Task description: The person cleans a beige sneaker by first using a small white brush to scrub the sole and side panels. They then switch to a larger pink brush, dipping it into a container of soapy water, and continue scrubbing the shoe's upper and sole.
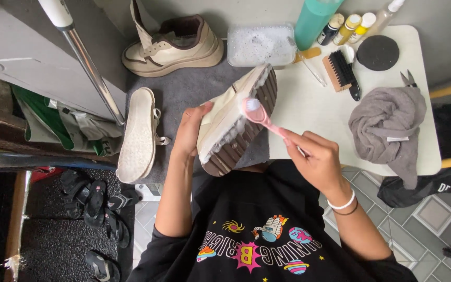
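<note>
I held the cream sneaker point(230, 122) on its side with my left hand point(190, 130), fingers wrapped around the upper so that the ridged brown sole point(246, 133) faced my right. My left grip was pressed firmly onto the shoe. My right hand point(317, 159) was pinched tight around the handle of a pink toothbrush point(264, 119), and its white bristles touched the foamy edge of the sneaker where upper meets sole. Suds clung along that rim.

The sneaker hung just above the near left edge of the white table point(309, 112), over a grey mat point(178, 94). Beyond the sneaker, at the far edge of the table, sat a clear tub of soapy water point(261, 46). To the right of the tub stood a teal bottle point(314, 18) and three small bottles point(348, 27). Near them on the table lay a wooden brush with black bristles point(340, 70) and a round black pad point(378, 52). A crumpled grey towel point(387, 128) rested on the right part of the table, small clippers point(408, 79) just beyond it.

Left of the held sneaker, the matching sneaker point(176, 47) stood upright on the mat, and a white insole point(138, 134) lay nearer me. Black sandals point(95, 203) sat on the floor, well apart from the table.
</note>
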